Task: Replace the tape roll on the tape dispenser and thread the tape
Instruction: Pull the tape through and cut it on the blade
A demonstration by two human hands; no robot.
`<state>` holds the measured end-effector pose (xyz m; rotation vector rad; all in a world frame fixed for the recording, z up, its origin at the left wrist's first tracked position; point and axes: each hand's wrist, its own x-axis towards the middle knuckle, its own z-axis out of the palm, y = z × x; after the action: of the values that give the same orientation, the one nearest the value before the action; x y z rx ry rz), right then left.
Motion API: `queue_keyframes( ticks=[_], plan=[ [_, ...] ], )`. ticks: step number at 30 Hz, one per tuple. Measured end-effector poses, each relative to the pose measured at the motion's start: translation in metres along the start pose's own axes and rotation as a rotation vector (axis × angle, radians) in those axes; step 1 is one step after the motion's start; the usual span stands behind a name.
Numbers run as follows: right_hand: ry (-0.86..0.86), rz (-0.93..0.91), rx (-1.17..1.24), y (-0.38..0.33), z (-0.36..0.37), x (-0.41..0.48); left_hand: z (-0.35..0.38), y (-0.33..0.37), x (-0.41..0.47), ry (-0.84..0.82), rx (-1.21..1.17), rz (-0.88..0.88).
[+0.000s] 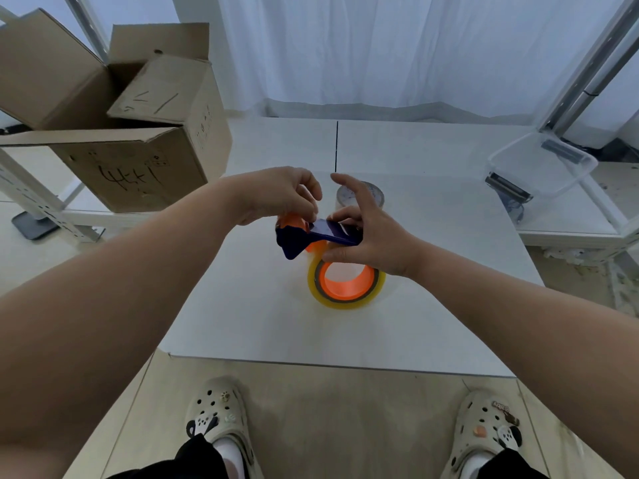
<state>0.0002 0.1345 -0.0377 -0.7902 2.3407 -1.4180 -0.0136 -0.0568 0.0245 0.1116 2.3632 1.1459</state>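
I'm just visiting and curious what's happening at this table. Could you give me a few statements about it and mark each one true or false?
1. Both hands are on the blue tape dispenser. True: left hand, right hand.
2. The yellowish tape roll has a green core. False: the core is orange.
3. A cardboard box stands open at far left. True.
4. The clear plastic container sits at far left. False: it is at far right.

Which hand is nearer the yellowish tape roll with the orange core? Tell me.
Right. The right hand sits just above the yellowish tape roll with the orange core, thumb at its rim; the left hand is farther up-left, on the blue dispenser.
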Motion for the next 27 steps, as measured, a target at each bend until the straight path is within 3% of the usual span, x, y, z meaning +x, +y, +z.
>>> queue_keyframes(
  ticks=[4, 10, 17, 21, 25, 27],
  plan=[
    [-0.006, -0.014, -0.036, -0.001, 0.001, 0.003, 0.005, -0.001, 0.005, 0.036, -0.034, -0.105],
    [-0.006, -0.032, -0.083, 0.002, 0.001, 0.004, 0.005, -0.004, 0.007, -0.041, -0.237, -0.204],
    [0.019, -0.075, -0.147, 0.002, 0.001, 0.003, 0.004, -0.008, 0.01, -0.039, -0.196, -0.218],
    [0.048, -0.055, -0.137, 0.002, 0.0, 0.001, 0.004, -0.009, 0.011, 0.033, -0.155, -0.188],
    [0.1, 0.018, -0.081, 0.006, -0.002, 0.003, -0.003, -0.004, 0.014, 0.232, -0.292, -0.189],
    [0.128, 0.071, -0.015, 0.01, -0.003, 0.003, -0.003, -0.007, 0.015, 0.219, -0.193, -0.2]
  ],
)
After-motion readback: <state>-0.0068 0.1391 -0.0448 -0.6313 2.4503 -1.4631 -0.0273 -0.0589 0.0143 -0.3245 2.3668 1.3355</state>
